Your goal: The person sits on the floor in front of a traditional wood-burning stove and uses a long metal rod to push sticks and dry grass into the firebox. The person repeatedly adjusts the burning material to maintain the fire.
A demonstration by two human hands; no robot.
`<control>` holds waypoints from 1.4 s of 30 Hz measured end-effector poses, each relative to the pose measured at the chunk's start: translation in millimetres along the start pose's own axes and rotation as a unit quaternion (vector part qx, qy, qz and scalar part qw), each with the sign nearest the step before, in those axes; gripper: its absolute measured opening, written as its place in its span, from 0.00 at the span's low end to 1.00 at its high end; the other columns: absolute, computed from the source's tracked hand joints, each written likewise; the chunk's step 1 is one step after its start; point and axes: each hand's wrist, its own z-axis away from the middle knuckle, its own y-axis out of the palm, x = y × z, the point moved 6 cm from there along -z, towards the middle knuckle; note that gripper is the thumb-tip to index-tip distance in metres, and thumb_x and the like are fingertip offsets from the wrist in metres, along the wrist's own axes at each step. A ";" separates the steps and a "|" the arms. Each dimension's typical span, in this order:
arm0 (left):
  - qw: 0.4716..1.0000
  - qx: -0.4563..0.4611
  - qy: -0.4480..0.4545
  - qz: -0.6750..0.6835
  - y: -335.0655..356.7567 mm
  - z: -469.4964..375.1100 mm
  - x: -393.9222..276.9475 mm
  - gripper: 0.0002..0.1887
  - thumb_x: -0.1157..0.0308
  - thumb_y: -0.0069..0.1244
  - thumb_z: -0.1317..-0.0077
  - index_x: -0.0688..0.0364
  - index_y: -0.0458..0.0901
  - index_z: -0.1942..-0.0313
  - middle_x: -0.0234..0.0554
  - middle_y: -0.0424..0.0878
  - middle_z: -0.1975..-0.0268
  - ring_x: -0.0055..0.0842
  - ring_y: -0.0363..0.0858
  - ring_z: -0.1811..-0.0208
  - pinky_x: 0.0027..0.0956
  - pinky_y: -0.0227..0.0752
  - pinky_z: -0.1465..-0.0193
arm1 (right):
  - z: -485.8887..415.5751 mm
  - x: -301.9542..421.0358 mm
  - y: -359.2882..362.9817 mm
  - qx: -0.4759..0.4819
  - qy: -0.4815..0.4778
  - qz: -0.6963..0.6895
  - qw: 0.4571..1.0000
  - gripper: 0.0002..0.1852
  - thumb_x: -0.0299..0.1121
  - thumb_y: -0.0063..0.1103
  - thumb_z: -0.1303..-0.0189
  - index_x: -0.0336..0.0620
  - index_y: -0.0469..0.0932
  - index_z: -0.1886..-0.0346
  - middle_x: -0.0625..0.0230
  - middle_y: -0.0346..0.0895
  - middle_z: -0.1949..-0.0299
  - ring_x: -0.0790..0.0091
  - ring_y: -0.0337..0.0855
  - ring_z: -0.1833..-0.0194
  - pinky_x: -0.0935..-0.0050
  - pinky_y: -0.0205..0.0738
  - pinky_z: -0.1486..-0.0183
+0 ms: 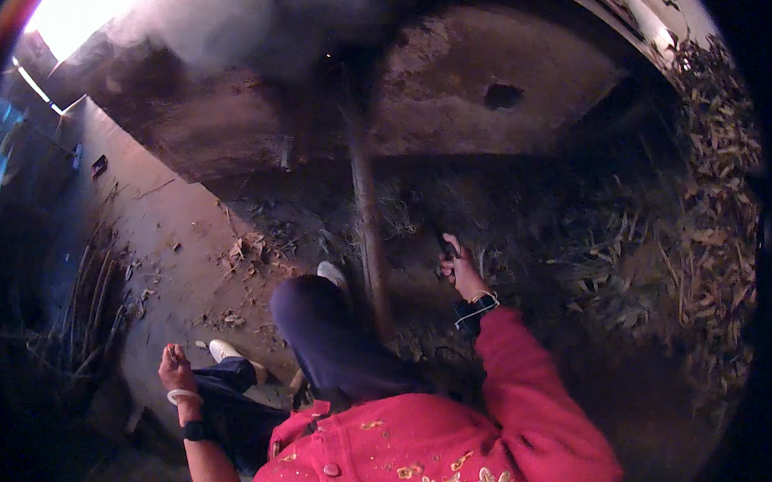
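Observation:
My right hand is raised at the right of my knees, its fingers closed around a thin dark tool handle whose far end is lost in shadow. My left hand is at the lower left with its fingertips drawn together; whether something small is between them cannot be told. A wooden post slants between my right hand and my raised knee. Past the post rises an earthen stove wall with a dark hole in it. Smoke drifts at the upper left.
Dry leaves and stalks are heaped along the right. A bundle of sticks lies at the left. Leaf scraps litter the dirt floor near my white shoes. A bright opening shows at the upper left.

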 end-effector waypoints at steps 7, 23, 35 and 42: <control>0.999 -0.017 -0.008 -0.047 -5.3 5.0 -5.7 0.12 0.64 0.43 0.36 0.63 0.73 0.72 0.50 0.73 0.79 0.36 0.69 0.79 0.35 0.63 0.74 | -3.5 -20.1 7.1 -0.039 0.041 0.077 0.995 0.11 0.39 0.59 0.47 0.52 0.74 0.60 0.74 0.64 0.87 0.77 0.59 0.92 0.76 0.50 0.90; 0.999 -0.030 0.023 -0.019 -7.4 5.0 -6.1 0.13 0.63 0.44 0.36 0.63 0.71 0.73 0.45 0.67 0.82 0.23 0.63 0.81 0.31 0.61 0.76 | -16.3 -59.0 28.8 0.075 -0.167 0.195 0.964 0.17 0.37 0.60 0.45 0.38 0.73 0.56 0.72 0.77 0.67 0.80 0.75 0.65 0.80 0.69 0.62; 0.998 -0.040 -0.011 -0.056 -19.9 11.6 5.7 0.12 0.63 0.45 0.37 0.63 0.73 0.71 0.49 0.73 0.79 0.33 0.68 0.80 0.34 0.64 0.74 | 45.8 -25.5 6.5 0.128 0.096 0.000 0.987 0.13 0.31 0.51 0.46 0.46 0.71 0.56 0.74 0.61 0.83 0.81 0.58 0.86 0.83 0.49 0.88; 0.999 -0.048 0.004 -0.019 -26.6 14.6 9.0 0.13 0.62 0.43 0.36 0.63 0.72 0.72 0.50 0.73 0.79 0.38 0.69 0.79 0.35 0.64 0.73 | 183.5 39.6 -59.6 0.005 -0.080 -0.075 0.994 0.34 0.24 0.48 0.48 0.41 0.52 0.35 0.70 0.63 0.82 0.82 0.58 0.87 0.82 0.52 0.89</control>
